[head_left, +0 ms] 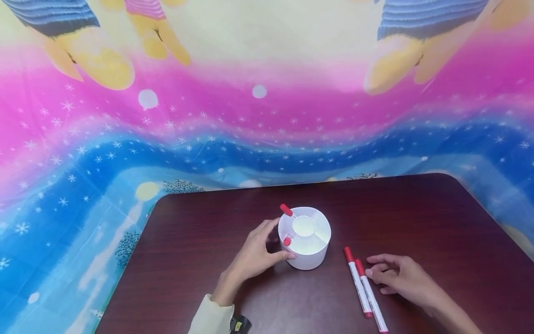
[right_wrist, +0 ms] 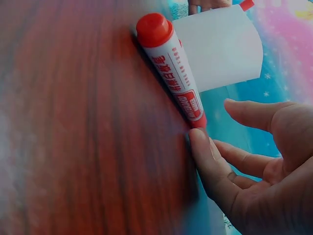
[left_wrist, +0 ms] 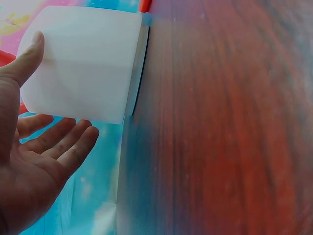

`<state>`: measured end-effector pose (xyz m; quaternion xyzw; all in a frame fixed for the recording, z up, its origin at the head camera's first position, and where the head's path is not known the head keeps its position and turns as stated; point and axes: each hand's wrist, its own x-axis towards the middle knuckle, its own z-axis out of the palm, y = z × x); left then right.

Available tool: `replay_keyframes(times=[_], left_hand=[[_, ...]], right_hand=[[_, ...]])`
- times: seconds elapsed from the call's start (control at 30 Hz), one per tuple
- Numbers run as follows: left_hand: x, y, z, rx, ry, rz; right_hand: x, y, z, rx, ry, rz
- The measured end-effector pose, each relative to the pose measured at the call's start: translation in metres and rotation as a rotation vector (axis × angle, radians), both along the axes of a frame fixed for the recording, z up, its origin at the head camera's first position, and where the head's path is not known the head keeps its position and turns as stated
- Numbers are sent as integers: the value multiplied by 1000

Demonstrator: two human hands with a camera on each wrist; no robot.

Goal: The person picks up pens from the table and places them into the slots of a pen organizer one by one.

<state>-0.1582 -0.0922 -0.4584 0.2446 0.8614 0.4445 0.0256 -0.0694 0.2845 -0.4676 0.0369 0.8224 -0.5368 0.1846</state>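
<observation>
A white round pen holder (head_left: pixel 308 261) with inner compartments stands on the table. My left hand (head_left: pixel 255 254) holds it from the left side, thumb on its near wall and fingers round towards the back. Two red-capped markers stand in it: one marker (head_left: pixel 286 210) leans out over the back left rim, the other marker (head_left: pixel 287 241) shows its red end low inside. To the right, two red-and-white markers lie side by side, the left marker (head_left: pixel 358 284) and the right marker (head_left: pixel 372 297). My right hand (head_left: pixel 402 278) is beside them, fingers relaxed, a fingertip right at a marker's (right_wrist: pixel 178 73) far red end.
The dark wooden table (head_left: pixel 200 232) has its far edge close to a printed cloth backdrop (head_left: pixel 233 106). A light sleeve (head_left: pixel 212 317) and a black band (head_left: pixel 240 324) are at the left wrist.
</observation>
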Motion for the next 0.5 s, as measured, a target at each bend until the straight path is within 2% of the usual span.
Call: replay_keyframes(times=[0.2, 0.37, 0.5], left_hand=[[1, 1, 1, -5, -6, 5], [1, 1, 0, -10, 1, 6], [1, 1, 0, -14, 11, 6]], right_hand=[[5, -4, -3, 31, 41, 11], [6, -9, -2, 14, 75, 30], [6, -13, -2, 95, 131, 32]])
